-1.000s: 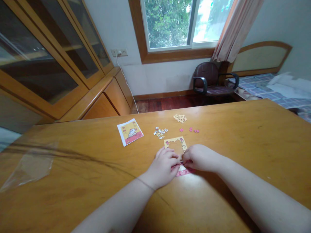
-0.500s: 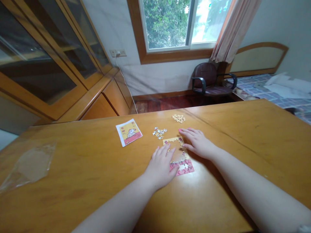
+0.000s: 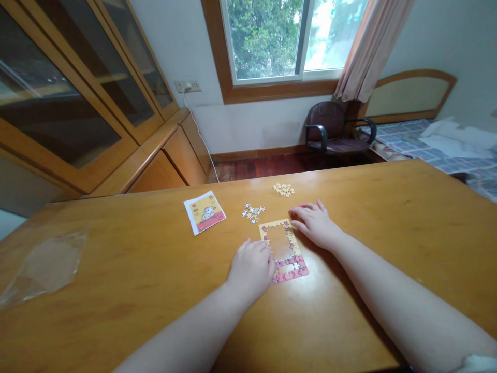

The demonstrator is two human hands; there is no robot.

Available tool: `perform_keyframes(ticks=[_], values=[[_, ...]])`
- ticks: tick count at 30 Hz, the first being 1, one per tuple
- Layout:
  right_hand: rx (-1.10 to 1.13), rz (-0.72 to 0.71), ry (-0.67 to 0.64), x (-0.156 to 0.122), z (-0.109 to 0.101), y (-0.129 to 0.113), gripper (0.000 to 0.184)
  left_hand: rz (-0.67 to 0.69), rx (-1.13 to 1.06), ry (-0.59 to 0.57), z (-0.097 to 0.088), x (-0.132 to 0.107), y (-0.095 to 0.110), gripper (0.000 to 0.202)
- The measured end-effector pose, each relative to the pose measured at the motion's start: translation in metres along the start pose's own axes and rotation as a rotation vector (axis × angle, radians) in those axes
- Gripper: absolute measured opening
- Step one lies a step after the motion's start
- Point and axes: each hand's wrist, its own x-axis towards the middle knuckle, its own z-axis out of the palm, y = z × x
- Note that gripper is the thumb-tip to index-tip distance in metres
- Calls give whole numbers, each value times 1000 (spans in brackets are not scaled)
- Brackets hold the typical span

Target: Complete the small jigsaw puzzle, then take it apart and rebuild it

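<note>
A partly assembled jigsaw puzzle (image 3: 294,274) lies flat on the table, with a yellow border, pink lower rows and bare gaps inside. My left hand (image 3: 252,267) rests along its left edge, fingers laid loosely forward and partly covering the border. Beside the upper right corner is my right hand (image 3: 316,228), its fingers apart and low over the wood, with no piece visible in them. Just beyond the puzzle is a small heap of white and patterned puzzle pieces (image 3: 253,213). Farther back sits a heap of yellow puzzle pieces (image 3: 283,190).
A picture card (image 3: 205,212) with a white animal lies left of the heaps. A clear plastic bag (image 3: 48,264) is at the table's left. Past the wooden table (image 3: 155,311) stand a glass-door cabinet (image 3: 77,103), an office chair (image 3: 330,129) and a bed (image 3: 411,132).
My left hand has drawn back leftward, its fingers closer together, uncovering more of the puzzle's middle. My right hand has shifted slightly right, with one finger raised.
</note>
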Motion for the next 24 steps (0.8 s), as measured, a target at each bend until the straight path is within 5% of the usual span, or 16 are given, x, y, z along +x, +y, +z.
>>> perform_keyframes(ticks=[8,15,24], values=[[40,93,207,3,4,9,33,25,-14,-128,0,2,-2,43],[-32,92,222,6,11,16,23,134,-38,-240,2,-1,-4,65],[-31,166,217,7,10,16,22,50,2,-296,3,9,-12,67]])
